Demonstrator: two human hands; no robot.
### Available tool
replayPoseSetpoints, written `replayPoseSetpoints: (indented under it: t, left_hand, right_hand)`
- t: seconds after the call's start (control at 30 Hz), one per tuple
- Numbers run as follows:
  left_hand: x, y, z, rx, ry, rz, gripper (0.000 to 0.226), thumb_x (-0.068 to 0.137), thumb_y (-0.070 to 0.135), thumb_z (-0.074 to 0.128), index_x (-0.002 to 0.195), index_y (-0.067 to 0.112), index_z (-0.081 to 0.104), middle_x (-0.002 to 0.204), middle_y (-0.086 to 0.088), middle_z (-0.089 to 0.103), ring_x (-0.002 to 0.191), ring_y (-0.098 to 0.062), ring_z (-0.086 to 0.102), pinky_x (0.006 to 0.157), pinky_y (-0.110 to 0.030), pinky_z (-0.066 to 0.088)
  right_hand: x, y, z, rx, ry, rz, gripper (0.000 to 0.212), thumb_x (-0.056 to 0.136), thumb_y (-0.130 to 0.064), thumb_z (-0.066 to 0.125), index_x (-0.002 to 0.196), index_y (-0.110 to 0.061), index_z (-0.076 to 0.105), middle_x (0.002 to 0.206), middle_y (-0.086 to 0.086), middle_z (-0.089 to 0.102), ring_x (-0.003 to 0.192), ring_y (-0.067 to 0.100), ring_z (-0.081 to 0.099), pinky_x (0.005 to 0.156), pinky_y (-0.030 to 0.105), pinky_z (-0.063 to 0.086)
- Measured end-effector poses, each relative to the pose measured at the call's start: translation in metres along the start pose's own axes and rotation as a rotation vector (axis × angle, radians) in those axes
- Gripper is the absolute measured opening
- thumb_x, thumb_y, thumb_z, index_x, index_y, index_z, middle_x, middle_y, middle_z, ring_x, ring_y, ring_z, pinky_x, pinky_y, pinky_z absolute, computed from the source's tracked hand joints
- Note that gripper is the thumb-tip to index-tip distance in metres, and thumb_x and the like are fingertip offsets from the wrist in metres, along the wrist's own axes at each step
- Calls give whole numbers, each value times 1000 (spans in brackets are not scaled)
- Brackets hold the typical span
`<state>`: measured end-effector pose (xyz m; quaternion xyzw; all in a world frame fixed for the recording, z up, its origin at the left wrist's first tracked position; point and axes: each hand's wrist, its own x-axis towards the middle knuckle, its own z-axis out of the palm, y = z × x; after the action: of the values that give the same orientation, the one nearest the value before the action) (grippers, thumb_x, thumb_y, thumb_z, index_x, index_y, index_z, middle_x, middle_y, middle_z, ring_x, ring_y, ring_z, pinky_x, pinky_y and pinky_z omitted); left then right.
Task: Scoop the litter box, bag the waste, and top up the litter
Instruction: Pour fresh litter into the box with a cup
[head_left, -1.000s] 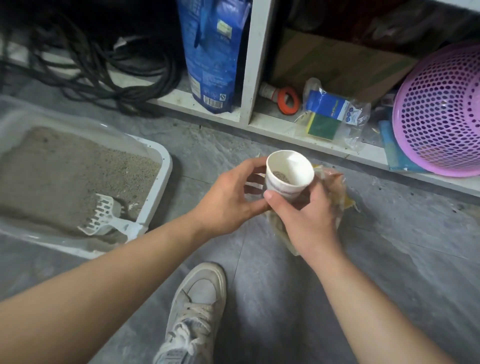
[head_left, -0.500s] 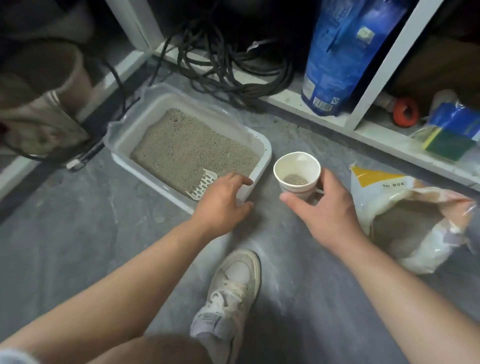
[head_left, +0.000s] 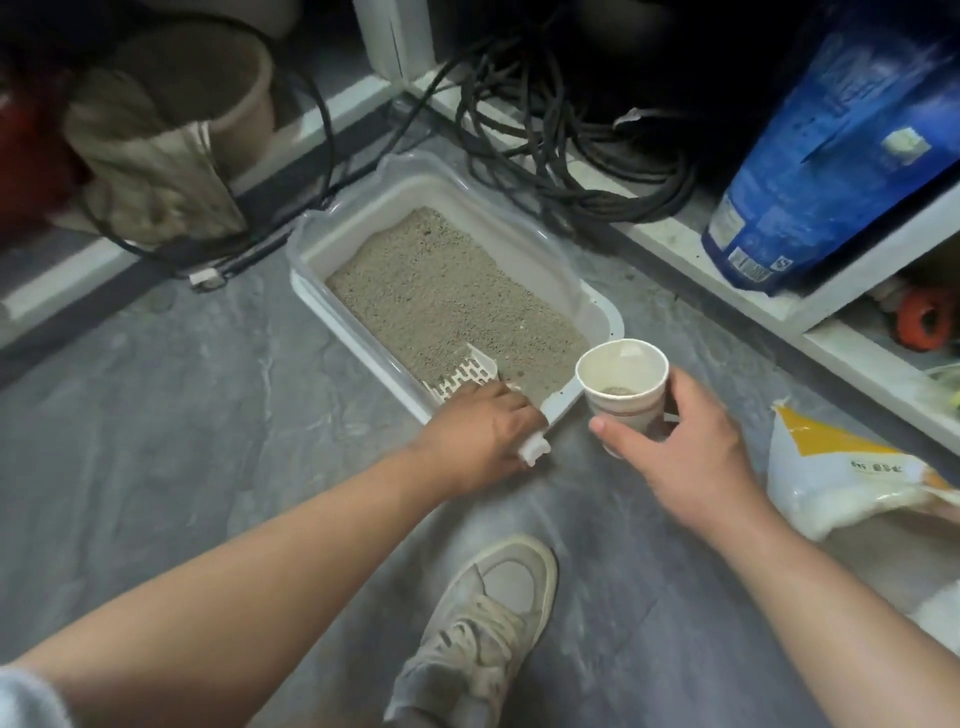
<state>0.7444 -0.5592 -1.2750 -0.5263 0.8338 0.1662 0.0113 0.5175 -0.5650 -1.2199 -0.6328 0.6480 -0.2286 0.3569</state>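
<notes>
Left hand (head_left: 480, 434) gripping the white scoop (head_left: 467, 376) handle at the litter box (head_left: 597, 306) near corner, scoop head on grey litter (head_left: 447, 296), right hand (head_left: 685, 452) holding upright paper cup (head_left: 623, 384) just beside the box, litter bag (head_left: 841, 478) on floor (head_left: 182, 415) at right

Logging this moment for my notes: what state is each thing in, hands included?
litter box: on the floor, holding litter
scoop: head in the litter, handle gripped
left hand: grips the scoop handle
paper cup: upright, a little litter inside
right hand: holds the paper cup
litter bag: open, lying on the floor
blue bag: standing on the shelf
</notes>
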Motion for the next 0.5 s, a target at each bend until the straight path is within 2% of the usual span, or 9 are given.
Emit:
replayPoseSetpoints:
  t: [0.07,0.17,0.27,0.37,0.43,0.5]
  left_hand:
    - [-2,-4,3,-26,74,75,39,84,37,69,118,19,66,108,-3,68,101,-29,57,84,-39,48]
    - [-4,-9,1,-100,294,108,31,86,34,66,111,16,68,98,-1,68,90,-28,60,73,-37,53]
    - [-5,-8,-14,-264,445,103,26,90,27,65,112,14,68,99,-3,70,91,-28,63,77,-37,52]
    - [-9,-15,-31,-523,525,-42,27,87,20,77,113,15,70,102,4,72,94,-14,65,84,-33,51]
    - [-10,-25,-44,-684,570,-169,33,83,18,82,113,14,69,104,8,71,93,-4,66,86,-24,53]
    - [-10,-39,-54,-851,633,-286,34,81,17,85,111,14,68,102,6,72,92,-4,68,85,-19,54]
  right_hand:
    - [5,-4,3,0,-8,-9,59,70,-44,86,122,-34,58,115,-8,65,106,14,59,88,31,47]
    - [15,-10,7,3,-16,-32,60,70,-44,86,121,-34,58,115,-7,66,106,14,60,89,32,47]
    - [25,-18,10,-11,-5,-50,62,69,-45,86,123,-33,58,116,-6,64,107,15,59,90,33,46]
    - [30,-23,12,-16,-9,-61,62,70,-45,86,124,-34,57,115,-9,62,106,12,57,87,29,43]
    - [33,-25,15,-6,-31,-61,60,71,-44,86,123,-34,57,115,-11,62,105,9,56,82,23,41]
    - [36,-26,19,-2,-45,-61,62,71,-43,86,126,-34,58,117,-9,63,105,9,57,79,18,40]
